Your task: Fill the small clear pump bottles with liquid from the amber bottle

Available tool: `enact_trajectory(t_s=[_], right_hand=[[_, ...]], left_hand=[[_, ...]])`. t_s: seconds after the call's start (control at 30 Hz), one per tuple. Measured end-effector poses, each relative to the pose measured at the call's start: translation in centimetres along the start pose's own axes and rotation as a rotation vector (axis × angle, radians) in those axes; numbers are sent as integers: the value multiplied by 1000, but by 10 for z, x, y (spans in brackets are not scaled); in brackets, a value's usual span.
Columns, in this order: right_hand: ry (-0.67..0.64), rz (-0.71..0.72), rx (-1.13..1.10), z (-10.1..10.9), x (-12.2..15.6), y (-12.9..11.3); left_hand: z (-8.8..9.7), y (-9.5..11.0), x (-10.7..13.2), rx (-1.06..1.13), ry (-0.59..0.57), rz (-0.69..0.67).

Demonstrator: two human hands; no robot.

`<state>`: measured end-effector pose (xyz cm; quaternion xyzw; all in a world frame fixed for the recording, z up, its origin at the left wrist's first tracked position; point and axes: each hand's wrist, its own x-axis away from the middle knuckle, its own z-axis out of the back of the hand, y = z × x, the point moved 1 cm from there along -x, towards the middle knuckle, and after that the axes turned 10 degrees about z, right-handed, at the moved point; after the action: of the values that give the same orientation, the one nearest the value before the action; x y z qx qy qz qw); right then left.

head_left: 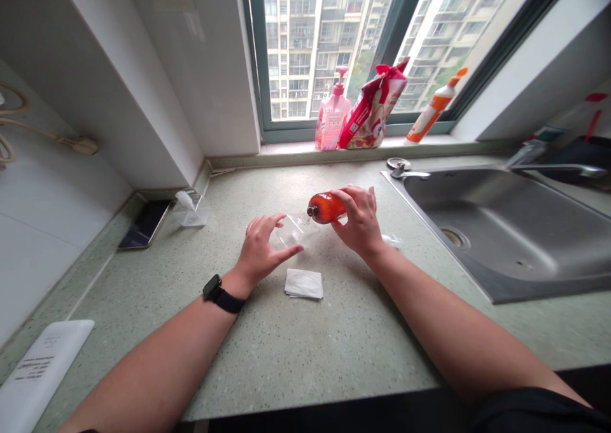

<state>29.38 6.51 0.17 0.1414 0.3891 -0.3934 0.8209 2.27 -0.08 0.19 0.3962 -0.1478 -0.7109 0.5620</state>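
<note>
My right hand (357, 220) is closed around an amber bottle (327, 207), which is tipped on its side with its open mouth pointing left. The bottle's mouth is at the right edge of a small clear plastic container (292, 231) on the counter. Around the container's left side, my left hand (262, 242) curves its fingers and thumb to hold it. What is inside the container is hard to make out. A folded white tissue (304, 284) lies just in front of it. Partly hidden behind my right wrist is a small white and clear piece (392, 240).
A steel sink (477, 229) is set into the speckled counter (296, 356) at right. On the sill stand a pink pump bottle (333, 118), a red bag (375, 111) and an orange-white bottle (433, 111). At left are a phone (146, 224) and another clear container (195, 216).
</note>
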Motion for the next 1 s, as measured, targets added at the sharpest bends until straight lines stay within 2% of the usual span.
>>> enact_trajectory(t_s=[1.0], right_hand=[[0,17,28,0,-1,0]], left_hand=[[-4,-5,-2,3,-29,16]])
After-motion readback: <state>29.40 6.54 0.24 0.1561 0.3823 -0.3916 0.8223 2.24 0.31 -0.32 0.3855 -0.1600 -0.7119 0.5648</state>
